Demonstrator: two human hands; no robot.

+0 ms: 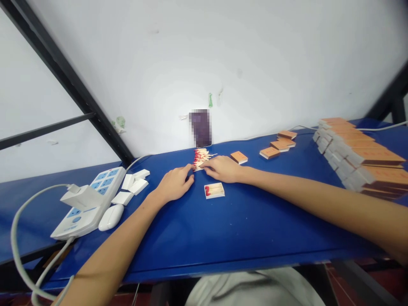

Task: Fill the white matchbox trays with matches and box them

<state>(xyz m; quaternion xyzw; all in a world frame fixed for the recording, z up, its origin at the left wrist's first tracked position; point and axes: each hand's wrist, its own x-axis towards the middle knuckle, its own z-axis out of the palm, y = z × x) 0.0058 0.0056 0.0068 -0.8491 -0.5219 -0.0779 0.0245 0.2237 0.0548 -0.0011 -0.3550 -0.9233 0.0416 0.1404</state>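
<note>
A loose pile of red-headed matches point(200, 155) lies on the blue tabletop near the wall. My left hand point(174, 183) is at the pile's left side, its fingertips touching the red heads and its thumb held apart. From the right, my right hand point(225, 169) reaches over the stick ends, with fingers curled onto some matches; the exact grip is partly hidden. Just below both hands sits a white matchbox tray point(214, 196) with matches lying in it, heads to the left.
An orange matchbox point(239, 157) and several more lie right of the pile; a big stack of matchboxes point(366, 153) stands far right. At left are white empty-looking trays point(139, 186), a white earbud case point(111, 217) and a power strip point(105, 191). A pixelated dark rectangle point(201, 127) leans on the wall.
</note>
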